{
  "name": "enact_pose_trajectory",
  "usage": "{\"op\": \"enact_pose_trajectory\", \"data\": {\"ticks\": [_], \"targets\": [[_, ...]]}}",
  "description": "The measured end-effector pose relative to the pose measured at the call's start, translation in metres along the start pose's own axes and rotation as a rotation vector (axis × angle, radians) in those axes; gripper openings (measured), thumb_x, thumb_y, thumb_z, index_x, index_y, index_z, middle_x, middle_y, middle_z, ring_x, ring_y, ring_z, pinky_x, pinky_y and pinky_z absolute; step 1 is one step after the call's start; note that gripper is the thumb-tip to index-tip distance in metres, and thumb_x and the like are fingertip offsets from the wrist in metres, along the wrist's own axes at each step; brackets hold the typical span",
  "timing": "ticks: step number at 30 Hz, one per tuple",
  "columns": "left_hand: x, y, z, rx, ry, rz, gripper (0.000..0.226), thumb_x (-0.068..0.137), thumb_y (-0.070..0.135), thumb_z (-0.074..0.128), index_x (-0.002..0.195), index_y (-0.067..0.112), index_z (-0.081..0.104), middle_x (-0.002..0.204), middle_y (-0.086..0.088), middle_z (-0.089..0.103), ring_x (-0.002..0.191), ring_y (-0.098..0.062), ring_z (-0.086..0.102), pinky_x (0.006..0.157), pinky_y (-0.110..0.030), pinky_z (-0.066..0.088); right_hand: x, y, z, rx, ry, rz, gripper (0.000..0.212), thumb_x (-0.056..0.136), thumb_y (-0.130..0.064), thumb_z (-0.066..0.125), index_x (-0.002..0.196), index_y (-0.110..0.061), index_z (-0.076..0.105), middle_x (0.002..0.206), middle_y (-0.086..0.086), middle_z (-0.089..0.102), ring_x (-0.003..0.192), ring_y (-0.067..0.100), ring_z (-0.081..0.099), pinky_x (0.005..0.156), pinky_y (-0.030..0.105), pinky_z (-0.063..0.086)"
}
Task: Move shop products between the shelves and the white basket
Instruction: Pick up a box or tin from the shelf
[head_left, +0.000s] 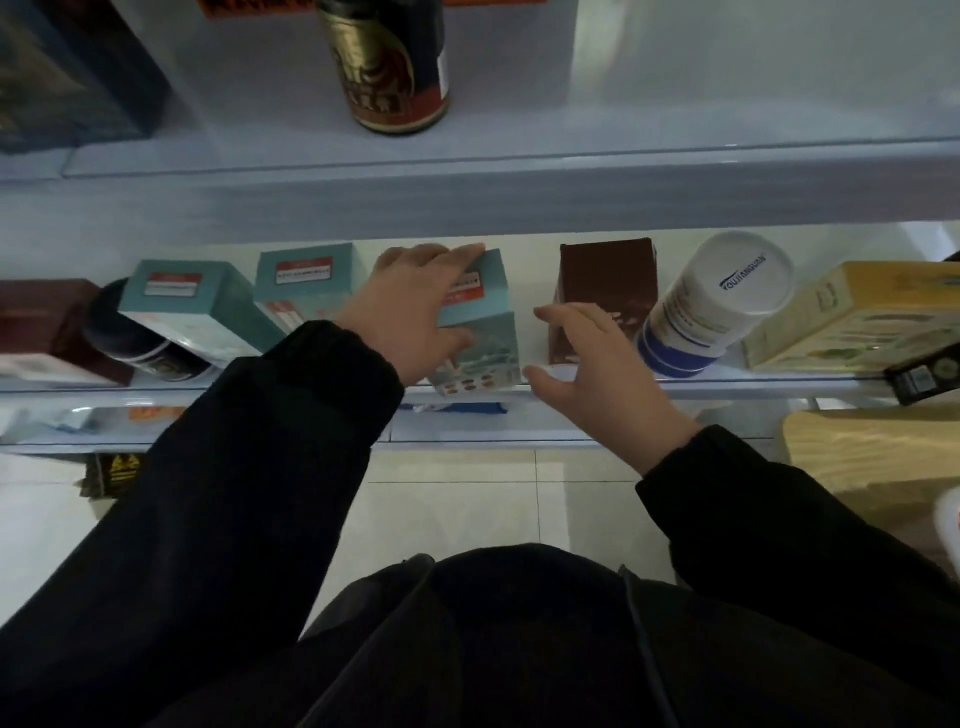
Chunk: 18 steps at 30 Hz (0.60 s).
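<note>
Teal box (480, 332): stands at the very front lip of the middle shelf (779, 387), its base at the edge; from your chest it lies at 12 o'clock.
Left hand (410, 312): yours grips the box, fingers curled over its top and far corner, thumb on the near face.
Right hand (597, 374): spread and holding nothing, at the box's 4 o'clock, just beside it, not touching that I can tell.
Brown box (605, 280): upright at 3 o'clock of the held box, partly behind your right fingers.
White bottle (722, 301): tilted, lid toward you, further out at 3 o'clock, close to the brown box.
Neighbouring teal boxes (306, 280): two more at 9 o'clock, the farther one leaning.
Dark can (389, 67): at 12 o'clock, on the shelf above.
White basket: not clearly in view.
Risk, grip: you hold the box from above with one hand; it may swing or slip as it clears the lip.
Risk, right side: your right fingers could nudge the brown box into the tilted bottle, which looks ready to roll.
Risk, left side: your sleeve passes close by the leaning boxes and could drag one off.
</note>
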<state>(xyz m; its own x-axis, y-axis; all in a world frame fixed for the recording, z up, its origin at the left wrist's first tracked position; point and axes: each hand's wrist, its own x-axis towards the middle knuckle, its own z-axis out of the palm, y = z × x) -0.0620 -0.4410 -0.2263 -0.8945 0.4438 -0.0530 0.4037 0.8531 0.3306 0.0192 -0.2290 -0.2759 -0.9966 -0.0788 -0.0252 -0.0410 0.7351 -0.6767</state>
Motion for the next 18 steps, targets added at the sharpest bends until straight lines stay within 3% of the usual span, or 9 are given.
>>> {"op": "enact_pose_trajectory", "data": {"ticks": [3, 6, 8, 11, 15, 18], "targets": [[-0.026, -0.009, -0.018, -0.176, -0.03, -0.01, 0.078, 0.083, 0.028, 0.081, 0.151, 0.035, 0.044, 0.137, 0.009, 0.056, 0.123, -0.012, 0.051, 0.105, -0.029, 0.042, -0.003, -0.008, 0.015, 0.108, -0.146, 0.114, 0.095, 0.083, -0.041, 0.084, 0.159, -0.021, 0.03, 0.16, -0.004, 0.035, 0.144, 0.01, 0.034, 0.12, 0.028, 0.03], [-0.042, -0.017, -0.017, -0.423, -0.001, -0.041, 0.07, 0.08, 0.023, 0.086, 0.14, 0.039, 0.053, 0.131, 0.014, 0.06, 0.117, -0.003, 0.059, 0.099, -0.018, 0.047, -0.007, -0.015, 0.029, 0.329, -0.221, 0.191, 0.079, 0.076, -0.038, 0.09, 0.143, -0.028, 0.049, 0.136, -0.013, 0.059, 0.12, 0.003, 0.057, 0.107, 0.031, 0.049], [-0.053, -0.025, -0.007, -0.633, 0.146, -0.142, 0.061, 0.084, 0.022, 0.083, 0.135, 0.035, 0.053, 0.129, 0.01, 0.061, 0.118, -0.003, 0.059, 0.1, -0.02, 0.05, -0.011, -0.019, 0.039, 0.573, -0.219, 0.253, 0.063, 0.074, -0.033, 0.092, 0.128, -0.025, 0.061, 0.117, -0.009, 0.072, 0.106, 0.01, 0.071, 0.095, 0.041, 0.059], [-0.075, -0.036, 0.018, -0.659, 0.305, -0.21, 0.053, 0.094, 0.022, 0.073, 0.136, 0.038, 0.045, 0.137, 0.006, 0.053, 0.122, -0.01, 0.057, 0.099, -0.033, 0.053, -0.019, -0.025, 0.052, 0.77, -0.176, 0.352, 0.064, 0.066, -0.044, 0.091, 0.12, -0.02, 0.066, 0.111, 0.002, 0.076, 0.096, 0.023, 0.076, 0.087, 0.048, 0.063], [-0.115, -0.036, 0.052, -0.83, 0.159, -0.208, 0.063, 0.095, 0.013, 0.069, 0.133, 0.054, 0.041, 0.143, 0.005, 0.043, 0.117, -0.005, 0.059, 0.081, -0.02, 0.059, -0.03, -0.034, 0.072, 0.913, -0.075, 0.5, 0.059, 0.074, -0.04, 0.09, 0.119, -0.014, 0.063, 0.111, 0.012, 0.076, 0.092, 0.031, 0.077, 0.082, 0.052, 0.063], [-0.139, -0.033, 0.079, -0.839, 0.018, -0.232, 0.072, 0.089, 0.021, 0.077, 0.141, 0.051, 0.036, 0.139, 0.005, 0.041, 0.116, -0.009, 0.059, 0.087, -0.031, 0.061, -0.039, -0.043, 0.083, 0.876, -0.018, 0.536, 0.052, 0.077, -0.049, 0.083, 0.113, -0.018, 0.063, 0.103, 0.003, 0.078, 0.09, 0.025, 0.078, 0.079, 0.049, 0.063]]}}
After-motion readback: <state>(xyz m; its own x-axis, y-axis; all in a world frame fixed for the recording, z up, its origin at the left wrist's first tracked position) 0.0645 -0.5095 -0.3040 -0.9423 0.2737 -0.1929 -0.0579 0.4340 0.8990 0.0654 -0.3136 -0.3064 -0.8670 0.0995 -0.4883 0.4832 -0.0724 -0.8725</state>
